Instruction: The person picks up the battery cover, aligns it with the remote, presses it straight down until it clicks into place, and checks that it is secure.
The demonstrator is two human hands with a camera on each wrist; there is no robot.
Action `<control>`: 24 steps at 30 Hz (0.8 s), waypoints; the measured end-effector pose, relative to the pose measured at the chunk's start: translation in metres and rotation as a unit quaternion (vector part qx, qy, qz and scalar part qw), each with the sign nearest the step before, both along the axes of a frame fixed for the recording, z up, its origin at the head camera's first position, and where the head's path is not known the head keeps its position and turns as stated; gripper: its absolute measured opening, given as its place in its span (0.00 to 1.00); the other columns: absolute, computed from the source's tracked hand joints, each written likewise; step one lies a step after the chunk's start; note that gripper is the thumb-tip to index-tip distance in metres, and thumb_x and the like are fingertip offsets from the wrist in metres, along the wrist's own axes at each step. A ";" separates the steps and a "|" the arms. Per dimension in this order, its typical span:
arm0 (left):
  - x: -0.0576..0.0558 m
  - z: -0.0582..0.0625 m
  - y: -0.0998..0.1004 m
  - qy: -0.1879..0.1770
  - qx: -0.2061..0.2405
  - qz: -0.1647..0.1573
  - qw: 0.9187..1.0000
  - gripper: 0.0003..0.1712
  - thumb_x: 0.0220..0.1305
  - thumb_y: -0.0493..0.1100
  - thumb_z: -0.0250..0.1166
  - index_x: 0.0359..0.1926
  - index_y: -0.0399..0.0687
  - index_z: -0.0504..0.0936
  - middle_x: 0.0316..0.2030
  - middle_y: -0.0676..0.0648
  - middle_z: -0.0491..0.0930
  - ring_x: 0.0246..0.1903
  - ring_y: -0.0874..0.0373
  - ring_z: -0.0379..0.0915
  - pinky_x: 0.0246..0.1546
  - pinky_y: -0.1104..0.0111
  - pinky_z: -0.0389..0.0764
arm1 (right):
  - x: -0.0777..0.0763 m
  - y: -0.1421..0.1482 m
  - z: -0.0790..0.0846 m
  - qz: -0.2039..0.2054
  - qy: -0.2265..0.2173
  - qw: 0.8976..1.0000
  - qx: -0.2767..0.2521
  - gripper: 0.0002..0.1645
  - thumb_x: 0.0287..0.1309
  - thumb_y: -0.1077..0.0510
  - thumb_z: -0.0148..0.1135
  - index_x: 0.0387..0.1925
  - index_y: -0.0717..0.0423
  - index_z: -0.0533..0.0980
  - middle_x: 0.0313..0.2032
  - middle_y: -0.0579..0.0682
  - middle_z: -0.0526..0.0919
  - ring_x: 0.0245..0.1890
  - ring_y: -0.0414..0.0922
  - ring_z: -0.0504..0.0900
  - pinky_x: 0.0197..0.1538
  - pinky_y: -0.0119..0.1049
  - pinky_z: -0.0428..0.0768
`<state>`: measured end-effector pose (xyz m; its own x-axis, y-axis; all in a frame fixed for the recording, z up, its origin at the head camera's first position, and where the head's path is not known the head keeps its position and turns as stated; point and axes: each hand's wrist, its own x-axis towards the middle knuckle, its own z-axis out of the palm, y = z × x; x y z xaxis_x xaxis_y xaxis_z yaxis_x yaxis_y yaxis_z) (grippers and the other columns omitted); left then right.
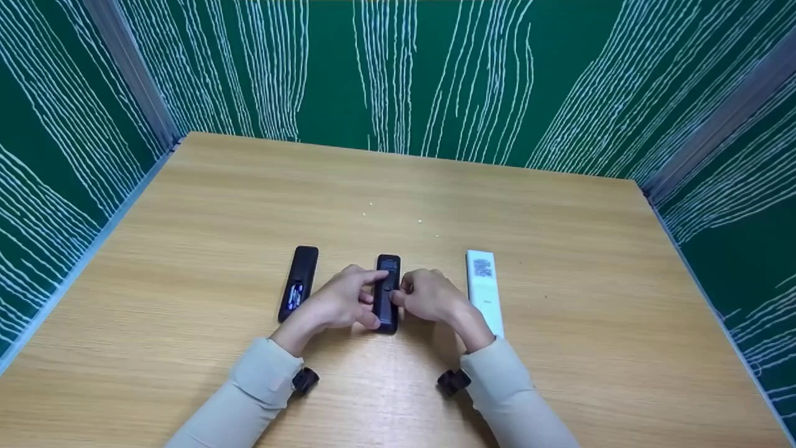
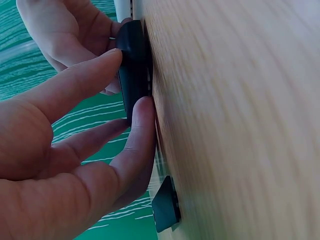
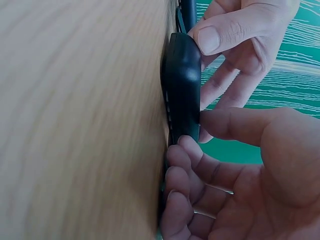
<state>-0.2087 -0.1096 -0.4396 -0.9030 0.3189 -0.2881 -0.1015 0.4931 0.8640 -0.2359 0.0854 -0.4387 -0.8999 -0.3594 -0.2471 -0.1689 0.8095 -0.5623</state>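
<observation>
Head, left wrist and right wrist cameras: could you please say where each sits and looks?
Head: worn on the head, facing forward and down at the table; left hand, right hand, sleeves show.
Left wrist: on that wrist, facing the middle black remote; left hand near, right hand beyond.
Right wrist: on that wrist, facing the same remote; right hand near, left beyond.
Both wrist views share the remote and hands.

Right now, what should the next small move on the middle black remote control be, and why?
Perhaps the right hand should press and slide the back cover: it looks closed, no batteries show there, and the left hand holds the middle black remote control from the other side.
</observation>
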 end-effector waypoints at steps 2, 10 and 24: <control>0.000 0.000 0.000 0.002 -0.005 0.000 1.000 0.59 0.43 0.17 0.76 0.78 0.46 0.70 0.59 0.39 0.69 0.53 0.49 0.76 0.54 0.65 0.84 | 0.000 0.000 -0.001 0.000 0.002 1.000 0.000 0.15 0.72 0.49 0.65 0.31 0.54 0.82 0.23 0.46 0.78 0.24 0.43 0.73 0.28 0.34 0.69; 0.000 0.000 0.001 -0.002 -0.008 0.002 1.000 0.59 0.43 0.18 0.77 0.78 0.46 0.70 0.61 0.39 0.70 0.55 0.49 0.77 0.56 0.63 0.85 | 0.000 0.000 0.000 -0.001 0.002 1.000 -0.004 0.16 0.73 0.49 0.64 0.31 0.54 0.82 0.24 0.46 0.79 0.24 0.42 0.73 0.27 0.33 0.70; 0.001 0.001 0.000 0.004 -0.007 -0.001 1.000 0.58 0.44 0.18 0.77 0.78 0.46 0.70 0.61 0.38 0.70 0.55 0.49 0.77 0.54 0.65 0.85 | 0.002 0.002 0.004 0.007 -0.028 1.000 0.006 0.16 0.72 0.48 0.66 0.30 0.53 0.81 0.24 0.47 0.79 0.26 0.43 0.74 0.31 0.34 0.71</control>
